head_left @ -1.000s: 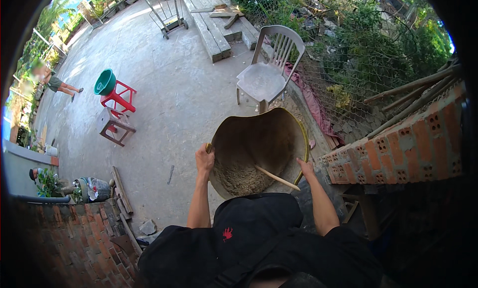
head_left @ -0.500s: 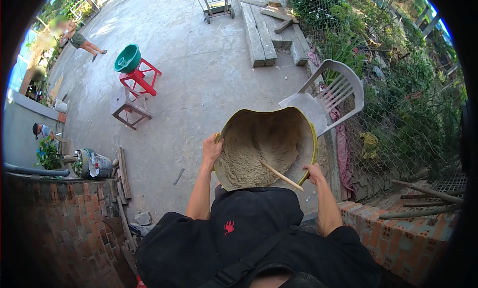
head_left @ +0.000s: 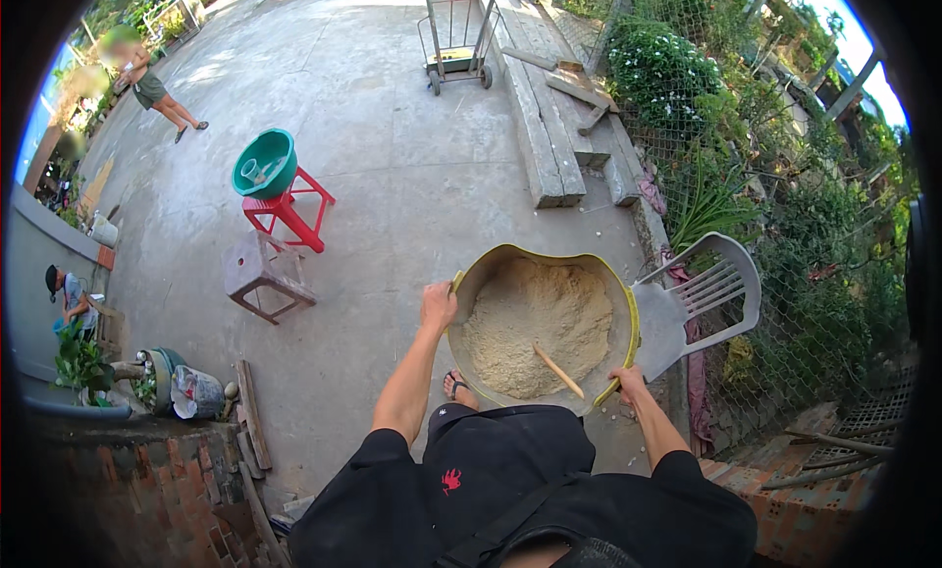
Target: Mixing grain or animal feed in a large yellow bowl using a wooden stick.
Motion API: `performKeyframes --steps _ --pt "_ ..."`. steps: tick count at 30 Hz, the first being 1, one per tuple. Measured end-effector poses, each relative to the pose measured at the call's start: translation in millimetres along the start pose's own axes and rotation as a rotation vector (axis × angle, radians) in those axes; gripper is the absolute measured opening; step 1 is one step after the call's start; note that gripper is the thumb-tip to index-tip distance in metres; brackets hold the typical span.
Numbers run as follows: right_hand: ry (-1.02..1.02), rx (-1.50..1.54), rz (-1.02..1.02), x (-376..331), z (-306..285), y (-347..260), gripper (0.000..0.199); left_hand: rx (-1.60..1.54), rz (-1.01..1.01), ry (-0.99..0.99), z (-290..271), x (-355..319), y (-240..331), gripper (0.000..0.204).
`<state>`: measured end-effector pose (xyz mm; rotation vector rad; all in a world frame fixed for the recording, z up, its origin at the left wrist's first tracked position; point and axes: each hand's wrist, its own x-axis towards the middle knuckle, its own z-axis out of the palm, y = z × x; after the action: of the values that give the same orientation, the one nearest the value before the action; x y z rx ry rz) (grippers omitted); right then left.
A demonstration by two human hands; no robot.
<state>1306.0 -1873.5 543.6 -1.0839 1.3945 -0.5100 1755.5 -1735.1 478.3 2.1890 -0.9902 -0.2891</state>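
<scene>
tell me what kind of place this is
Probably a home's concrete yard: a wire fence with garden plants, a white plastic chair, a brick wall and plastic stools stand around it.

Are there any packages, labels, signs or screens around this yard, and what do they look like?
No signs or screens show.
Small red emblem: on the person's black shirt, low in the picture; too small to make out.
Crumpled sack or bag: on the ground by the brick wall at lower left, grey-white; whether it carries a label cannot be told.
Both hands, left hand and right hand, grip the rim of a basin of sandy powder, which has no label.
</scene>
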Motion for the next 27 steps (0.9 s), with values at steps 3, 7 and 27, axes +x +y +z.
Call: performKeyframes --steps 3,7,27 --pt "0.084 -0.031 0.185 4 25 -13 0.031 0.022 0.017 0.036 -24 51 -12 0.026" --pt "0.124 0.227 0.217 18 107 -12 0.038 0.153 -0.190 -0.092 -55 105 -80 0.030" --pt "0.559 0.448 0.485 -28 336 -31 0.025 0.984 -0.355 -0.994 -183 301 -454 0.036"
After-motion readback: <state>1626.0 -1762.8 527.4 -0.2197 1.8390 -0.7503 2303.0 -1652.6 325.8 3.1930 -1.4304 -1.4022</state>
